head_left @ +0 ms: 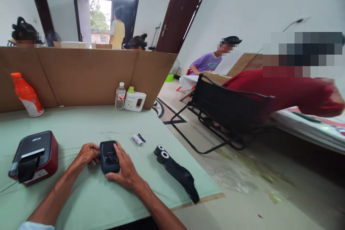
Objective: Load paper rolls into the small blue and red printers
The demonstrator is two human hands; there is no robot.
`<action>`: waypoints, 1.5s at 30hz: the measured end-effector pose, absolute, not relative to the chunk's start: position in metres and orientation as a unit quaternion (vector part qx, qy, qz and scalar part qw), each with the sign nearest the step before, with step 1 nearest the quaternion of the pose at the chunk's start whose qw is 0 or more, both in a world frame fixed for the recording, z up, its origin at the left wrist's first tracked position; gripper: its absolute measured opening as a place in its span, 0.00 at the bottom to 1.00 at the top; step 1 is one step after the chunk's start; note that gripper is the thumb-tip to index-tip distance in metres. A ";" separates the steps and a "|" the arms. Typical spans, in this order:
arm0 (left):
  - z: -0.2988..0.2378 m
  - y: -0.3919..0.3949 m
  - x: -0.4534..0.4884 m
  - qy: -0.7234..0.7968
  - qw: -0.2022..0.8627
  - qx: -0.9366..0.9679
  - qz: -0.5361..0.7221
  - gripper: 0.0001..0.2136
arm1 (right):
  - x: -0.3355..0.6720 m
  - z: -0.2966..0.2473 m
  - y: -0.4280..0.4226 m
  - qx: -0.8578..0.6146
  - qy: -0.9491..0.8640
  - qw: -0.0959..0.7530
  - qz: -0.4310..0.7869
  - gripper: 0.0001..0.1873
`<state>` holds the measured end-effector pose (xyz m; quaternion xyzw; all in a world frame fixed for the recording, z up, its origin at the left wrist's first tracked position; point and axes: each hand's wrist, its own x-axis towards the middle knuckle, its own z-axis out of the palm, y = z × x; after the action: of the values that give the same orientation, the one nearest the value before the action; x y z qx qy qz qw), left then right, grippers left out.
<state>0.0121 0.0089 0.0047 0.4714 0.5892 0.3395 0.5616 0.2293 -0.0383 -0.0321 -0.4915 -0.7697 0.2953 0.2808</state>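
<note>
2 forearms [159,203]; hands [125,167] either side of black device [109,167]

The left forearm [60,189] rises from the frame's lower left to the left hand [87,153], curled inward. The right forearm [159,203] slants up leftward from the bottom edge to the right hand [126,168], cupped, thumb lowest.

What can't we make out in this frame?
All in the head view:
What, if anything, the left grip pinches: hidden by the grip's own curl.
Right side of the black device: covered by the right grip.
Fine print on the white jug: too small.
Left sleeve: cut off by the bottom edge.
</note>
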 end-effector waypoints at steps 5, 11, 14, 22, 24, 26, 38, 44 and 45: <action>0.005 0.011 0.014 0.606 0.551 0.470 0.328 0.12 | 0.232 -0.034 -0.039 -0.484 -0.772 0.289 0.293 0.69; 0.003 0.014 0.016 0.615 0.537 0.483 0.316 0.11 | 0.233 -0.036 -0.039 -0.479 -0.773 0.294 0.293 0.69; 0.001 0.013 0.016 0.614 0.524 0.494 0.323 0.11 | 0.233 -0.037 -0.038 -0.477 -0.772 0.303 0.290 0.69; 0.003 0.014 0.012 0.596 0.512 0.519 0.336 0.15 | 0.234 -0.034 -0.038 -0.478 -0.774 0.295 0.292 0.68; 0.003 0.017 0.010 0.594 0.519 0.520 0.328 0.18 | 0.233 -0.034 -0.037 -0.476 -0.775 0.297 0.291 0.68; 0.001 0.019 0.009 0.594 0.520 0.523 0.322 0.20 | 0.233 -0.035 -0.037 -0.476 -0.775 0.298 0.291 0.68; 0.005 0.009 -0.001 0.443 0.454 0.674 0.379 0.25 | 0.233 -0.039 -0.035 -0.472 -0.774 0.310 0.287 0.68; 0.005 0.019 -0.006 0.396 0.446 0.727 0.341 0.27 | 0.233 -0.039 -0.034 -0.470 -0.775 0.312 0.284 0.67; 0.004 0.019 -0.006 0.395 0.452 0.720 0.347 0.27 | 0.233 -0.039 -0.034 -0.469 -0.776 0.311 0.285 0.67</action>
<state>-0.0064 0.0193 0.0039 0.7202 0.3949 0.3475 0.4523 0.2335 -0.0344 -0.0387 -0.4690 -0.7757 0.2853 0.3115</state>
